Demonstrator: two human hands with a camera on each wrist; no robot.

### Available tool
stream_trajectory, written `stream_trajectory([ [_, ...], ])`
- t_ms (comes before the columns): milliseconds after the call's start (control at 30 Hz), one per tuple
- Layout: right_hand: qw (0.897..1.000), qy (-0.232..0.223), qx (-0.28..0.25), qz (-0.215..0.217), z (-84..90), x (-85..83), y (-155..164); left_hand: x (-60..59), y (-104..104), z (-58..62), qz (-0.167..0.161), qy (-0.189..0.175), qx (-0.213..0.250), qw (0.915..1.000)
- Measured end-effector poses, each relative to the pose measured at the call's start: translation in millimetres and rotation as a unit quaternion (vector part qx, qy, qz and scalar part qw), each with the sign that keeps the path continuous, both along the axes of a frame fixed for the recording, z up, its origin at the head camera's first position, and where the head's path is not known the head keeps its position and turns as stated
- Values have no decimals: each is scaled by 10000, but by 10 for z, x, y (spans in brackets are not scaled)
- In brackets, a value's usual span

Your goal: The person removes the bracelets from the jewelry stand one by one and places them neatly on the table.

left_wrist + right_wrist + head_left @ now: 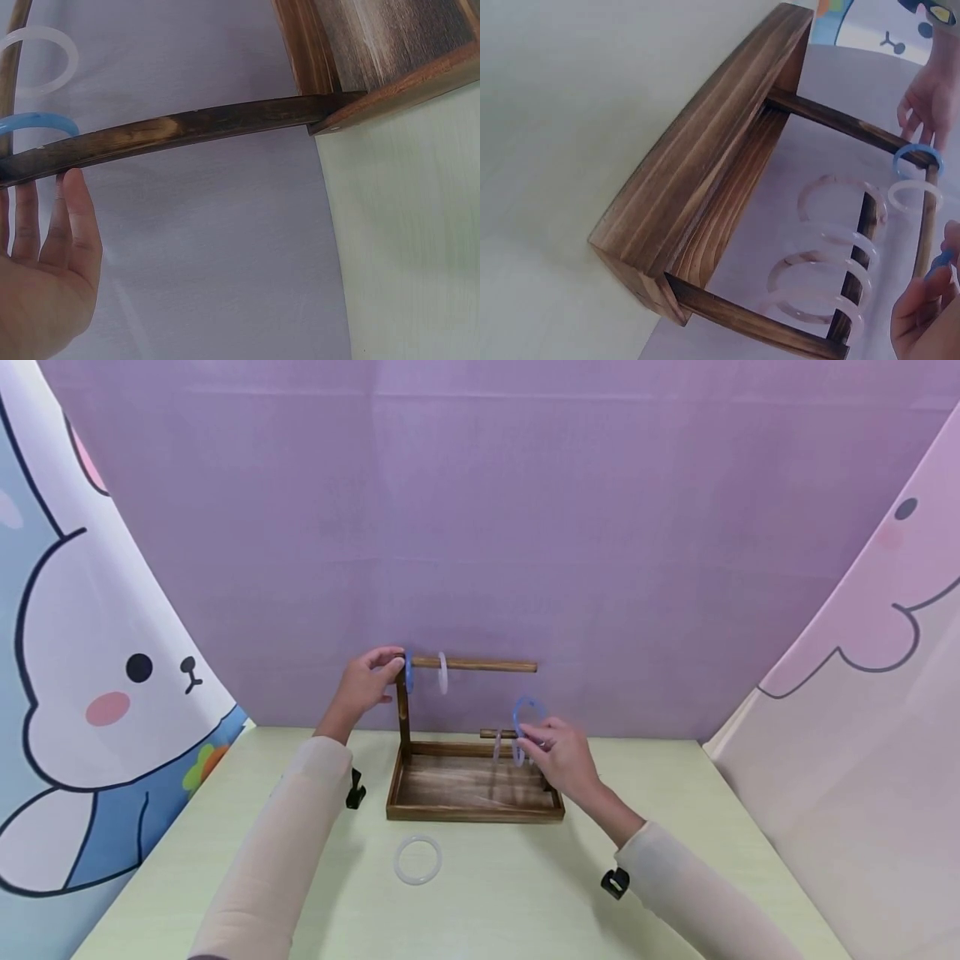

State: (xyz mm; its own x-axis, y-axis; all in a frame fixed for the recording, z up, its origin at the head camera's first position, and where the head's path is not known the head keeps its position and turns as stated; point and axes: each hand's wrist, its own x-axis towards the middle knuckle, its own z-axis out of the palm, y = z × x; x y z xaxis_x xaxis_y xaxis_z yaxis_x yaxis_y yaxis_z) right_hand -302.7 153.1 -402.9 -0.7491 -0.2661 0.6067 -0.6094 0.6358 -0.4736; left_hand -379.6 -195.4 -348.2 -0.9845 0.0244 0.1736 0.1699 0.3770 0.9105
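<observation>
A brown wooden stand (476,815) has a tray base, a tall post with an upper rod, and a shorter rod at the right. My left hand (366,683) grips the top of the tall post (180,129). Beside those fingers, a blue bangle (408,675) hangs on the upper rod, with a white bangle (443,675) farther along. Between thumb and fingers my right hand (564,758) pinches another blue bangle (516,715), raised by the lower rod's free end. Several pale and marbled bangles (840,234) hang on that lower rod.
A white bangle (417,837) lies flat on the pale green table (480,902) in front of the tray. A purple cloth (480,527) hangs behind the stand. Printed cartoon cloths (97,635) flank the table on both sides.
</observation>
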Motion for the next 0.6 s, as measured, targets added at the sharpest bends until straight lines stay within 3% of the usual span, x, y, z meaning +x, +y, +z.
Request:
stream_trajectory([
  [267,9995,107,122,262,-45,114,-68,-2,8,-8,-20,-3,6,10000],
  [600,9955,243,683,613,-115,281,-157,-23,18,-20,9,2,-48,10000],
])
